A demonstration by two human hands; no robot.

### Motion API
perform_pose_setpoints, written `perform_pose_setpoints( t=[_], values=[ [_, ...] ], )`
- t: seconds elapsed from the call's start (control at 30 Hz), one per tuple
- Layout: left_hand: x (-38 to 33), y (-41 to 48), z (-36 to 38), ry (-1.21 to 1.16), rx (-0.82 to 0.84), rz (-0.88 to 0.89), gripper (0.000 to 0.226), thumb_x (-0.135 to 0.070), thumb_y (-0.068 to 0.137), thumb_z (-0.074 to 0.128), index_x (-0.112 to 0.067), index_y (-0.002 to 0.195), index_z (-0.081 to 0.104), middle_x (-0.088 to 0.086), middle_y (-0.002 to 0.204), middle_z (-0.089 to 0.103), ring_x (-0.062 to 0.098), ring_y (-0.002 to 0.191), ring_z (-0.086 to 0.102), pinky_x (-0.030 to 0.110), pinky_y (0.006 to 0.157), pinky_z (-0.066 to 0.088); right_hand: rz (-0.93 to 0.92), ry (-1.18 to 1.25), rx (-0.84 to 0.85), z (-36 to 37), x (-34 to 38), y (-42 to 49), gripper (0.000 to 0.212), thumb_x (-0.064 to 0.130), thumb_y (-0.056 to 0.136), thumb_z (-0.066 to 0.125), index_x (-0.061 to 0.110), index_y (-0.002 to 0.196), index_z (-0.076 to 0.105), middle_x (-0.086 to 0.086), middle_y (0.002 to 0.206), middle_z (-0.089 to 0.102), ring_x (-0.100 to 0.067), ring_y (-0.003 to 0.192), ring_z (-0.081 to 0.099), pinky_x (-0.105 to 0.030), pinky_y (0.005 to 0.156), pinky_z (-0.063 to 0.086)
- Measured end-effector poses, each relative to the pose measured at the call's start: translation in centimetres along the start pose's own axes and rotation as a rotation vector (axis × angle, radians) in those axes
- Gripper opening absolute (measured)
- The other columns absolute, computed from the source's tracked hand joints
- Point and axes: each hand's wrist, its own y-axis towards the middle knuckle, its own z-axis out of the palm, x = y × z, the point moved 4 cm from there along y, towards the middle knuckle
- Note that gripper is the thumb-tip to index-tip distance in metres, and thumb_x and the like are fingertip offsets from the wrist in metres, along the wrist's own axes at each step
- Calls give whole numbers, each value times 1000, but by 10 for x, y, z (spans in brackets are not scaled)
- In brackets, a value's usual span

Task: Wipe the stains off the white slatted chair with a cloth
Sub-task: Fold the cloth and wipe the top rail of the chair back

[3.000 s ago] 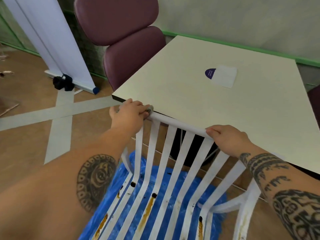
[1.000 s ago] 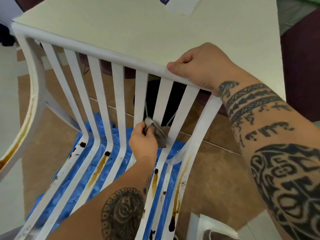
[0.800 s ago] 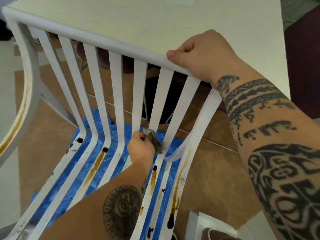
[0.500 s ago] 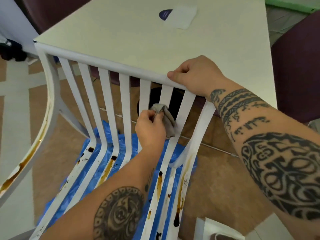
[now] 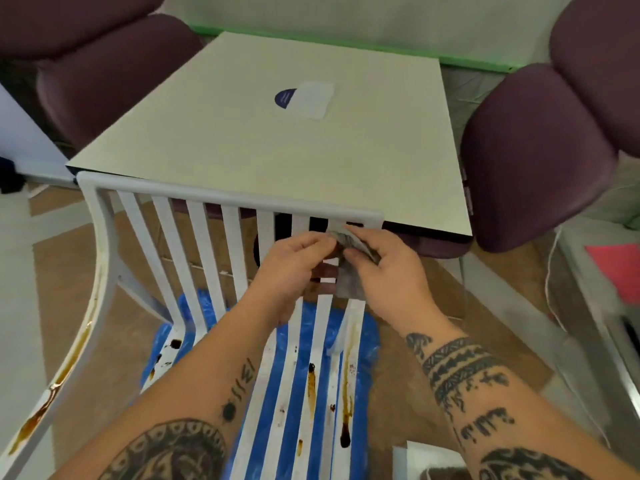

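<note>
The left grip (image 5: 294, 261) and right grip (image 5: 388, 271) both pinch the grey cloth (image 5: 349, 287) between them, in front of the white slatted chair's (image 5: 225, 197) right back slats, high up. Brown stains (image 5: 311, 386) streak its seat.

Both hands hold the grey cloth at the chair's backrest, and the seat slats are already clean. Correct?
No: the head view shows brown stains on the seat slats. The left hand and right hand hold the cloth at the backrest.

The crumpled grey cloth (image 5: 349, 287) is mostly hidden between left hand (image 5: 294, 268) and right hand (image 5: 388, 271); rightward, a blurred pink-red sheet (image 5: 620, 271) is cropped.
</note>
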Motion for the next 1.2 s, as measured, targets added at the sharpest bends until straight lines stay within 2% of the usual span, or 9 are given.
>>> perform_pose_setpoints(
  t=[0.1, 0.2, 0.27, 0.33, 0.4, 0.77, 0.83, 1.0, 1.2],
  values=[
    [-16, 7, -13, 315, -138, 151, 19, -18, 100, 60, -29, 112, 70, -7, 108, 76, 13, 95, 72, 35, 82, 62, 106, -110, -200, -24, -43, -5, 30, 29, 97, 59, 32, 126, 65, 5, 110, 60, 1, 94, 57, -13, 86, 47],
    [-34, 20, -20, 587, -212, 380, 25, -22, 101, 56, -39, 117, 66, -16, 118, 69, -6, 85, 63, 26, 85, 55, 159, -131, -184, -24, -64, 0, 37, 31, 95, 54, 30, 131, 61, -4, 115, 56, -10, 89, 59, -23, 84, 49],
    [-33, 39, -23, 846, -195, 468, 32, -34, 101, 55, -36, 132, 62, -9, 135, 61, 1, 109, 61, 35, 102, 50, 101, -234, -155, -17, -60, 3, 43, 19, 95, 58, 24, 137, 56, -1, 114, 50, -10, 94, 53, -19, 88, 42],
    [-28, 56, -28, 1193, -227, 447, 42, -47, 101, 48, -41, 142, 53, -3, 150, 49, 21, 141, 40, 55, 119, 28, 19, -321, -168, -13, -50, 8, 45, 8, 89, 61, 20, 133, 60, -2, 113, 52, -15, 99, 54, -24, 91, 44],
    [-25, 66, -33, 1342, -285, 381, 39, -51, 103, 42, -48, 141, 51, -6, 149, 47, 25, 145, 29, 66, 119, 13, -15, -376, -137, -6, -51, 15, 43, 5, 86, 61, 19, 127, 64, -5, 110, 55, -20, 100, 56, -32, 91, 49],
    [-26, 70, -29, 1211, -446, 399, 25, -47, 102, 51, -47, 121, 66, -13, 127, 58, 23, 138, 35, 75, 114, 2, 106, -649, 391, 45, -112, -49, 37, 10, 90, 58, 28, 122, 68, -1, 109, 56, -23, 97, 62, -35, 88, 56],
    [-25, 70, -29, 1160, -442, 426, 23, -45, 100, 55, -47, 119, 68, -13, 126, 59, 22, 138, 35, 72, 114, 8, 97, -642, 368, 42, -106, -46, 36, 12, 91, 59, 27, 122, 68, -2, 109, 56, -23, 98, 62, -35, 90, 55],
    [-21, 72, -30, 1086, -437, 452, 22, -39, 100, 58, -44, 118, 69, -13, 124, 58, 22, 138, 32, 72, 113, 11, -78, -565, 34, 7, -57, 19, 36, 12, 91, 59, 26, 124, 68, -5, 95, 49, -25, 85, 57, -36, 77, 52],
    [-18, 74, -32, 1057, -448, 473, 22, -40, 99, 59, -45, 117, 70, -17, 127, 58, 19, 141, 29, 71, 113, 12, -34, -699, 216, 29, -87, -7, 38, 12, 90, 61, 28, 123, 68, 4, 91, 40, -18, 81, 53, -30, 78, 53]
  ],
)
